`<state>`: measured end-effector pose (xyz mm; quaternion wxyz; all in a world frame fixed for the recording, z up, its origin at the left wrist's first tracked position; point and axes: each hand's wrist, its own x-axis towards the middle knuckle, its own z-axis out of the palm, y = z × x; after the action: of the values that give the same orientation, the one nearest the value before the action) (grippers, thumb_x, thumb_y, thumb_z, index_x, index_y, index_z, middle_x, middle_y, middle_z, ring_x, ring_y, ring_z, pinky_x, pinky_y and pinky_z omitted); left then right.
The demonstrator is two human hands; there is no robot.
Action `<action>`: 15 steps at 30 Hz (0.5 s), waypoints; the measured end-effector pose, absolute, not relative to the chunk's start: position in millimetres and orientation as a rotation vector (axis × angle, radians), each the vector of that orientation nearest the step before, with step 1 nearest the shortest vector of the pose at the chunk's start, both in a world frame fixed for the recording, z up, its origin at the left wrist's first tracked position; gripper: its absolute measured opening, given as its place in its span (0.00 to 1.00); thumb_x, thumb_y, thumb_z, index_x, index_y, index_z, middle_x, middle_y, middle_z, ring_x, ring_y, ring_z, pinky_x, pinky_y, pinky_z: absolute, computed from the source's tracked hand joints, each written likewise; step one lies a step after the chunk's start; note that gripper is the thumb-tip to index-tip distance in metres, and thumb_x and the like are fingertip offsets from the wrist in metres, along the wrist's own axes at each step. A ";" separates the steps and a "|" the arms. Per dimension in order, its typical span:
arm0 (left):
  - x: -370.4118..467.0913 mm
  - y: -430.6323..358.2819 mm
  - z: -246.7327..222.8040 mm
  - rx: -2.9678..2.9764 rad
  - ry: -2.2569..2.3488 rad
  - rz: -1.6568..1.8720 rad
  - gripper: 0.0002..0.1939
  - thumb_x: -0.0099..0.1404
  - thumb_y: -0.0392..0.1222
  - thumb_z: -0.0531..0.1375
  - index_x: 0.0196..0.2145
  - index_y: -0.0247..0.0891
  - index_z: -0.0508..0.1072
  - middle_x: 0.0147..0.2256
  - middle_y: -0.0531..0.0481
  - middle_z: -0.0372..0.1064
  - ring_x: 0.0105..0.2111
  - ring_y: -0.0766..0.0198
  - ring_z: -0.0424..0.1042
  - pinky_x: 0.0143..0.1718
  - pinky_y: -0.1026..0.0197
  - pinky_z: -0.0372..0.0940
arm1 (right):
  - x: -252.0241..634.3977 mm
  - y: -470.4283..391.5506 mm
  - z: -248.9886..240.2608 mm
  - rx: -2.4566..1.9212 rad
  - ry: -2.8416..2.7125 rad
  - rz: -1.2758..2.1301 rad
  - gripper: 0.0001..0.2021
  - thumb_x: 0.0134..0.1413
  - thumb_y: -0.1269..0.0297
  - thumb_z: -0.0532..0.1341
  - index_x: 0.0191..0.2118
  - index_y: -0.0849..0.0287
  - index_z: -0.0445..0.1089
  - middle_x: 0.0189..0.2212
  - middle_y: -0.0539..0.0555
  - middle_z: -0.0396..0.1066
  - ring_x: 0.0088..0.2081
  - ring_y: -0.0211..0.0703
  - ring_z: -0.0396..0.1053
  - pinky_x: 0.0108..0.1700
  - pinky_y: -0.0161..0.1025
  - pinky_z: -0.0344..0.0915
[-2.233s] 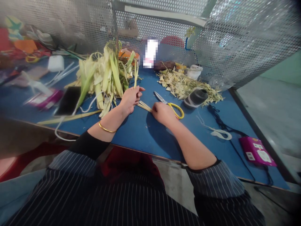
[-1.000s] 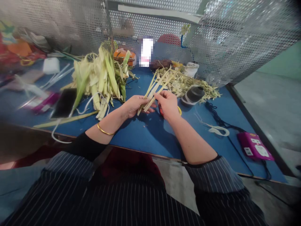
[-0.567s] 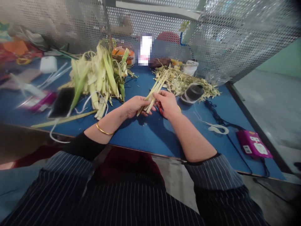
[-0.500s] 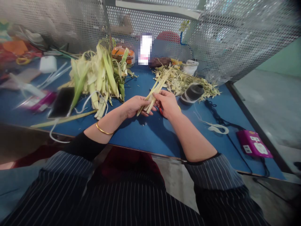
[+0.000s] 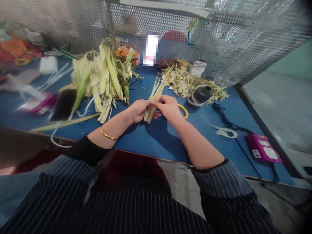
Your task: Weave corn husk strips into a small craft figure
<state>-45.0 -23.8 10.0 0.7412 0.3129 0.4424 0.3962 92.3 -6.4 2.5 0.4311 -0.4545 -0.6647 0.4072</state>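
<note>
Whole husks piled on L side of counter, prep apparently left there. Narrow strips already separated, held mid-counter btwn L hand & R hand; hands tog., clamped on bunch, no tie seen. Scraps heaped beyond, w/ spool set just beside.

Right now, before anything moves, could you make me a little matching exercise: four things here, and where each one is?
1. Pale strips
2. Black spool
3. Gold bangle
4. Phone

A. Beside the tall pile of husks
B. In the left hand and right hand
C. At the near edge of the shredded heap
D. Around the left arm

Right pairs: 1-B, 2-C, 3-D, 4-A
</note>
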 end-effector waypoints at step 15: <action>-45.7 -24.7 6.1 0.782 0.931 0.843 0.10 0.66 0.37 0.51 0.29 0.32 0.68 0.19 0.55 0.56 0.12 0.77 0.48 0.12 0.71 0.42 | 95.7 -0.1 2.8 -1.144 -1.566 1.069 0.11 0.42 0.59 0.65 0.26 0.61 0.68 0.20 0.46 0.63 0.24 0.33 0.59 0.29 0.35 0.57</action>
<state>-45.7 -24.7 6.1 0.7386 0.3564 0.4242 0.3841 95.7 -0.1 2.8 0.4472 -0.4620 -0.6325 0.4319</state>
